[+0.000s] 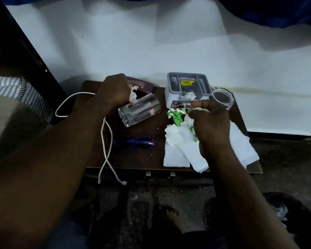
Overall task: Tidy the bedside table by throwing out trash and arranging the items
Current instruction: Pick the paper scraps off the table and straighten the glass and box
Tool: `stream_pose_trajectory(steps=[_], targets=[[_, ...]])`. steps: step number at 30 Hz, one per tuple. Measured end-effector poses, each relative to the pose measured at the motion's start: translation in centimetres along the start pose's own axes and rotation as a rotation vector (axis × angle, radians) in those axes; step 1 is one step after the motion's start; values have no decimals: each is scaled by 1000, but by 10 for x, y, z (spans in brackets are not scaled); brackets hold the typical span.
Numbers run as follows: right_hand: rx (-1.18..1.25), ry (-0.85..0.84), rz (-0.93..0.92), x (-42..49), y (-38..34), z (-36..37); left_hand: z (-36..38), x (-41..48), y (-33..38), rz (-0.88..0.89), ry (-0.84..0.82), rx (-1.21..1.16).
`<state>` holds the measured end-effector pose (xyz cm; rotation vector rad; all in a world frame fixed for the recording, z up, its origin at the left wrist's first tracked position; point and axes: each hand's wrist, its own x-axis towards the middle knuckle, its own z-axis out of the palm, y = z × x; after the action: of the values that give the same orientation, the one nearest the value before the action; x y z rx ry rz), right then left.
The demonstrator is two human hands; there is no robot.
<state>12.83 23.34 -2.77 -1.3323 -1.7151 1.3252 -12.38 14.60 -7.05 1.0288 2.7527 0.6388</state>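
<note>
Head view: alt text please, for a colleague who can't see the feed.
On a dark bedside table, the left hand grips a crumpled tissue beside a clear glass lying on its side; the right hand pinches a green-and-white paper wad over loose white tissues. A grey organiser box, blue glasses and white cable lie nearby.

A bare strip of the dark wooden bedside table (151, 159) is lying open from centre toward six o'clock. White tissue sheets (176, 157) are crowding four o'clock, a toppled clear ribbed glass tumbler (139, 109) is blocking eleven o'clock, and blue-framed spectacles (135, 142) beside a white cable (107, 158) are hemming eight o'clock.
</note>
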Motion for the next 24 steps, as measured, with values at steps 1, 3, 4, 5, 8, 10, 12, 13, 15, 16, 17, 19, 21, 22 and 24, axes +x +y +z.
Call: stream_pose_trajectory(steps=[1,3,4,5,8,10,12,13,15,16,17,19,21,22,24], targets=[[4,-2,3,1,1,-1,-3,-1,3,-20,38,-31],[15,-15,2,2,1,-2,-8,-5,10,-16,111,-83],[28,-25,2,2,1,-2,-10,-8,14,8,140,-91],[38,-34,0,2,0,-2,-12,-11,19,37,165,-101],[24,-70,-21,1,0,-2,-17,-19,37,139,199,-107],[55,-93,-19,0,0,-3,-15,-25,52,210,171,-27],[79,-96,-19,0,-1,-2,-10,-32,67,269,133,29],[82,-89,-22,0,-1,-2,-6,-35,74,311,107,48],[86,-64,-37,0,-2,-3,5,-42,88,396,30,128],[98,-50,-31,0,-2,-4,11,-44,95,419,-3,197],[118,-28,-11,-1,-3,-5,17,-45,102,430,-21,276],[182,29,43,1,-6,-10,29,-47,112,452,-51,411],[227,68,82,8,-6,-15,40,-49,118,491,-85,499],[207,65,78,11,-4,-18,44,-50,120,509,-92,536],[125,45,51,16,-2,-23,50,-53,122,541,-97,597]])
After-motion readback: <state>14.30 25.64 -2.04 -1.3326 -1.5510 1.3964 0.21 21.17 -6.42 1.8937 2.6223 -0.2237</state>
